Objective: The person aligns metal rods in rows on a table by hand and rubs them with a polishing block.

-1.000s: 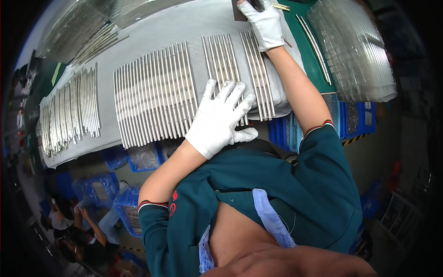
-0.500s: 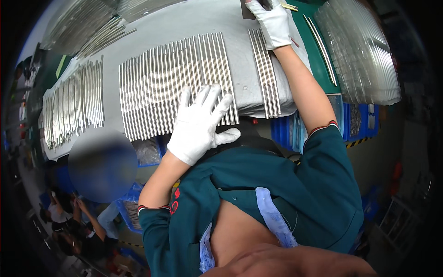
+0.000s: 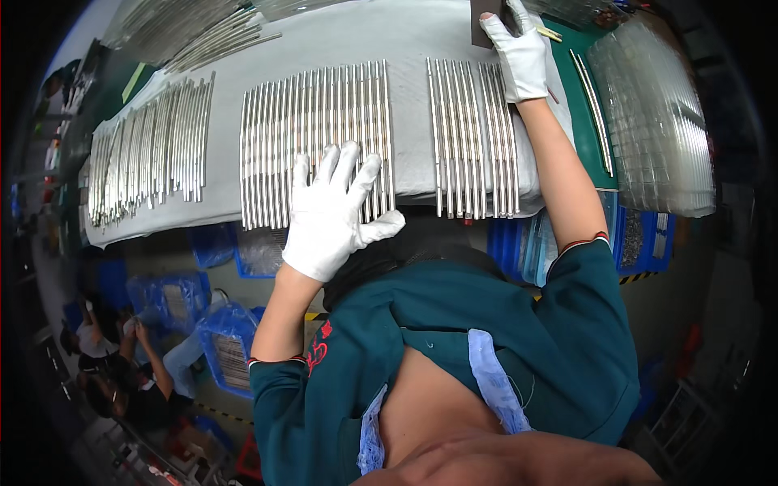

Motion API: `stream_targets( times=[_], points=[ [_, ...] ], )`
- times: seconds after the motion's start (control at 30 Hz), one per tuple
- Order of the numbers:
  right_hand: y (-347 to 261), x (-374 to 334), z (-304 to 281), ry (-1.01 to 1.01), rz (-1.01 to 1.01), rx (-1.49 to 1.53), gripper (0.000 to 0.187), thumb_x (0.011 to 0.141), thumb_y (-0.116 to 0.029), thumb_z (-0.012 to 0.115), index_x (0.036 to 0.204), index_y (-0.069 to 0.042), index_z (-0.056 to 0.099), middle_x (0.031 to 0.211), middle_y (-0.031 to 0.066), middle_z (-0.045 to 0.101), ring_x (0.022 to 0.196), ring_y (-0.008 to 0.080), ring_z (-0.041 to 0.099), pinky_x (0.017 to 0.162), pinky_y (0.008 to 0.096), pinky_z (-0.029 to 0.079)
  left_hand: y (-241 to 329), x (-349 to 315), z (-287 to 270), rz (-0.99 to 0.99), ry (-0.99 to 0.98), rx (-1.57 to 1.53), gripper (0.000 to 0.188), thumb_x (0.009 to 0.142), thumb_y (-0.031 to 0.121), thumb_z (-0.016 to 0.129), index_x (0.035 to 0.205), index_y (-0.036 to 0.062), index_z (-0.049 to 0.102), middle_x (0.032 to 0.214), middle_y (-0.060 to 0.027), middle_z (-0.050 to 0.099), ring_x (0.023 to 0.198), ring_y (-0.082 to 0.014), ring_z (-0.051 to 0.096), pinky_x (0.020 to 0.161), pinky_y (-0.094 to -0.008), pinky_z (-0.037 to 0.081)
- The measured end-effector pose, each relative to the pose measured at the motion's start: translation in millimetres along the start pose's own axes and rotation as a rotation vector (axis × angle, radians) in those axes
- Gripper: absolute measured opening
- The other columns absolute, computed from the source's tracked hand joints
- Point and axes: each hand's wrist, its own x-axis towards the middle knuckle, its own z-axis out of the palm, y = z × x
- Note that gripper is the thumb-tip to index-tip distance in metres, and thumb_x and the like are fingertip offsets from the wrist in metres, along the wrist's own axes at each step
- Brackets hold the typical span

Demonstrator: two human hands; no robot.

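My left hand [image 3: 328,219], in a white glove, lies with fingers spread over the near part of a row of thin silver metal rods [image 3: 267,138]. To its right is a smaller set of similar rods [image 3: 454,138], with several more rods [image 3: 498,134] close beside it. My right hand [image 3: 523,61], also gloved, reaches to the far side, just beyond the far ends of those right-hand rods. Its thumb, with a bare tip, presses against a dark brown flat-sided block [image 3: 482,32]; its other fingers are partly cut off by the upper edge.
Loose rods [image 3: 154,154] lie at the left of the grey-covered table [image 3: 409,105], with another pile [image 3: 215,40] behind. Clear plastic-wrapped trays [image 3: 656,121] stand at right, near two rods [image 3: 594,109] on green. Blue bins [image 3: 231,348] sit below; people [image 3: 130,373] work lower left.
The view has shifted, so the table appears farther right. Several rods have parted from the right end of the main row and now lie near the right-hand set. Both hands keep similar poses.
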Motion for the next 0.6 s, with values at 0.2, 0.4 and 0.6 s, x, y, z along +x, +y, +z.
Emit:
stream_targets(
  times=[0.2, 0.4, 0.6],
  points=[
    [-0.7, 1.0, -0.1, -0.01, -0.058, -0.037, 0.061, 0.082, -0.012, 0.074, 0.138, 0.003, 0.056, 0.11, 0.0189, 0.058, 0.104, 0.0299, 0.059, 0.094, 0.039, 0.05, 17.7, 10.3, 6.0, 0.044, 0.003, -0.081, 0.09, 0.079, 0.069, 0.066, 0.142, 0.0066, 0.052, 0.138, -0.027, 0.053, 0.127, -0.0449, 0.052, 0.11, -0.0633, 0.031],
    [-6.7, -0.4, 0.9, -0.036, -0.027, 0.033, 0.057, 0.083, -0.008, 0.073, 0.136, 0.004, 0.056, 0.113, 0.0193, 0.058, 0.107, 0.0295, 0.06, 0.094, 0.0381, 0.05, 39.3, 24.1, 14.3, 0.139, -0.027, -0.195, 0.093, 0.077, 0.071, 0.065, 0.145, 0.01, 0.05, 0.14, -0.0232, 0.054, 0.129, -0.0435, 0.052, 0.112, -0.0644, 0.029],
    [4.6, -0.3, 3.4, -0.042, 0.0, 0.238, 0.058, 0.086, -0.008, 0.072, 0.139, 0.004, 0.053, 0.122, 0.0182, 0.055, 0.114, 0.0295, 0.059, 0.101, 0.0385, 0.049, 34.0, 17.4, 8.0, 0.148, -0.035, -0.18, 0.092, 0.077, 0.071, 0.065, 0.145, 0.0111, 0.05, 0.138, -0.0236, 0.055, 0.129, -0.0426, 0.052, 0.111, -0.0647, 0.03]
  ],
)
